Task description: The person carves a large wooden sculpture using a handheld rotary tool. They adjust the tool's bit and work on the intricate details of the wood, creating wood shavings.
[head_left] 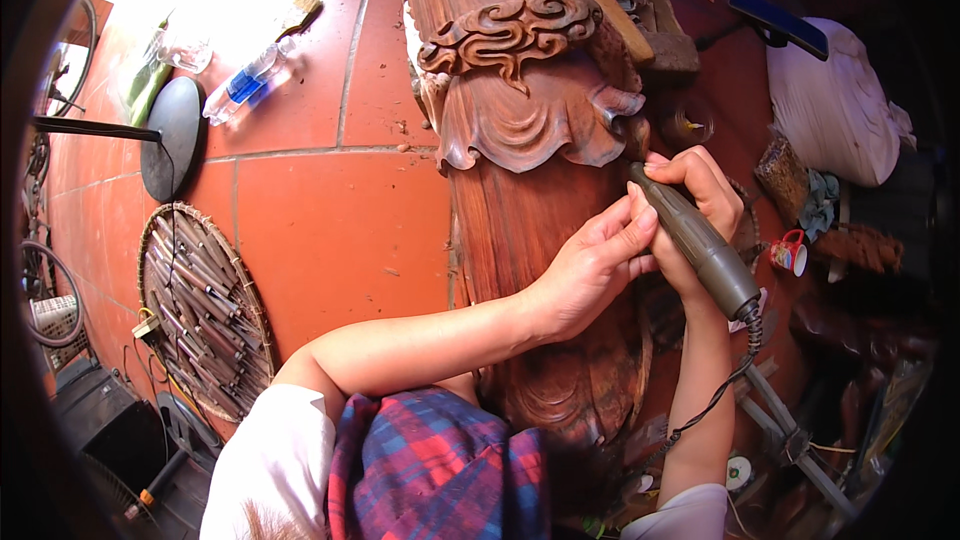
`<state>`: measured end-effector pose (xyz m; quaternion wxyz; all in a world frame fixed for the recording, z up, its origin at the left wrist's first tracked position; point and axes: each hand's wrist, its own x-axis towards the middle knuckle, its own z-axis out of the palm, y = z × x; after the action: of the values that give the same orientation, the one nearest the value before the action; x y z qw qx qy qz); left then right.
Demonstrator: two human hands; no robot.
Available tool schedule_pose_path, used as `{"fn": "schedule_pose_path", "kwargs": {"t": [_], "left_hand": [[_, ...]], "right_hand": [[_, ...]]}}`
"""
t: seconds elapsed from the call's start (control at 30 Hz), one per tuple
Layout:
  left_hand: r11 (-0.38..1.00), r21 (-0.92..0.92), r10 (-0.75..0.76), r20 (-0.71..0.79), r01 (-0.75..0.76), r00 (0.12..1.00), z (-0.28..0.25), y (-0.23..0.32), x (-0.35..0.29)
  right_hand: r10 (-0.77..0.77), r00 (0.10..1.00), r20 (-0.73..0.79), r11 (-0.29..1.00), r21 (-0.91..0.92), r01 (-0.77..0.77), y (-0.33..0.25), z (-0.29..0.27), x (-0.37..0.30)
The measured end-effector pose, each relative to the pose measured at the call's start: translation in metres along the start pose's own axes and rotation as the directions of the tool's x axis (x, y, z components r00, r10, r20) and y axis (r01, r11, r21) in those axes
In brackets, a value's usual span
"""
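A reddish-brown wood carving point(520, 240), with swirling relief and draped folds, lies lengthwise in front of me. My right hand point(705, 195) is closed round a dark grey-green handheld rotary carving tool point(705, 250), its front end pointing up-left at the carving's right edge. A twisted black cable point(735, 377) runs from the tool's rear down along my right forearm. My left hand point(600, 260) reaches across the carving, thumb and fingers pinched at the tool's front part beside my right hand. Fingers hide the tool's tip, so I cannot tell whether it touches the wood.
A round woven tray point(262, 290) of slim carving tools lies left, near a black stand base point(172, 140) and a plastic bottle point(245, 85). Right are a box point(668, 52) with a wooden bar, a glass jar point(690, 123), a red mug point(789, 254) and a white bundle point(830, 105).
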<state>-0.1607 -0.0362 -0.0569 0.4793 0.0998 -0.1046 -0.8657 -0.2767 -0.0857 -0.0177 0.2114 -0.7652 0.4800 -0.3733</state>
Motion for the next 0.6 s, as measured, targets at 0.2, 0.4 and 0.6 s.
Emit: {"fn": "schedule_pose_path", "kwargs": {"t": [0.2, 0.4, 0.6], "left_hand": [[0.999, -0.01, 0.051, -0.037, -0.051, 0.998, 0.0, 0.004, -0.003], [1.0, -0.003, 0.022, -0.05, -0.022, 0.998, 0.005, 0.003, -0.004], [1.0, 0.009, -0.003, -0.056, 0.004, 0.998, 0.003, 0.001, -0.004]], "right_hand": [[-0.047, 0.998, -0.034, 0.999, 0.008, 0.047, -0.012, 0.008, 0.005], [-0.062, 0.998, -0.029, 0.998, -0.023, 0.061, -0.006, 0.004, 0.001], [-0.027, 0.999, -0.033, 1.0, 0.008, 0.027, -0.002, 0.005, -0.004]]}}
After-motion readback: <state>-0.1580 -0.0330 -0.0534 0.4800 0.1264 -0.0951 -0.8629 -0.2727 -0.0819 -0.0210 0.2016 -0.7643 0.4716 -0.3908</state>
